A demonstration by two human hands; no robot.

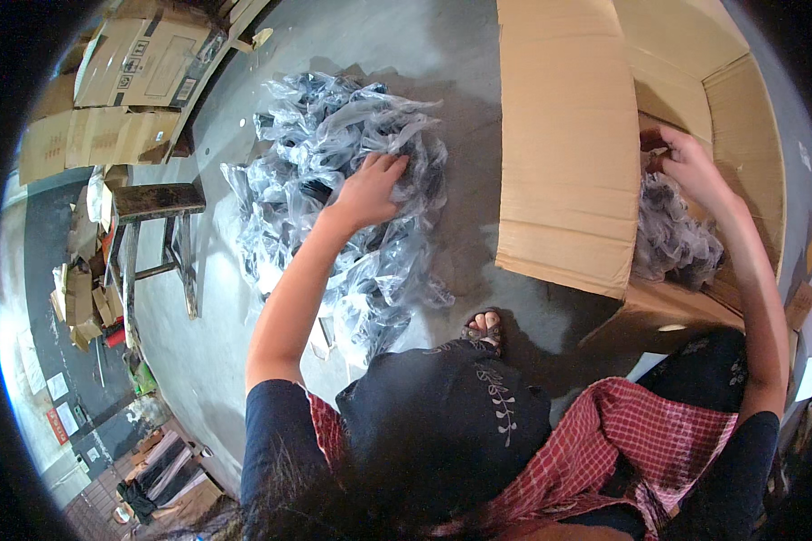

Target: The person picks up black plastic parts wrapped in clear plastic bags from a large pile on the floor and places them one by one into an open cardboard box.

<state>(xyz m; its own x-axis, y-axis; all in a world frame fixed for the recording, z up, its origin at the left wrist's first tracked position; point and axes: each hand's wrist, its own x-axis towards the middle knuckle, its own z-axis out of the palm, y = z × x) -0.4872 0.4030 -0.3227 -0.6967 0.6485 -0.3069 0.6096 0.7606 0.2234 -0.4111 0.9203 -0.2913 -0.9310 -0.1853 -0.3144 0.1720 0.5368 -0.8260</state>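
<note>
A heap of clear plastic bags (289, 216) with dark contents lies on the floor in front of me, left of the middle. My left hand (374, 187) reaches into its upper right part, fingers bent down and closed on a plastic bag; the thumb is hidden. On the right stands a large open cardboard box (564, 144). My right hand (690, 167) is inside it, fingers and thumb apart in shadow, with nothing seen between them. Just below that hand, more bagged dark items (681, 234) lie in the box.
A worn wooden stool (158, 203) stands to the left, with stacked cardboard cartons (140, 68) behind it. One box flap stands between the heap and the box's inside. My sandalled foot (484, 327) rests on the floor near the heap. A red checked cloth (622, 424) covers my lap.
</note>
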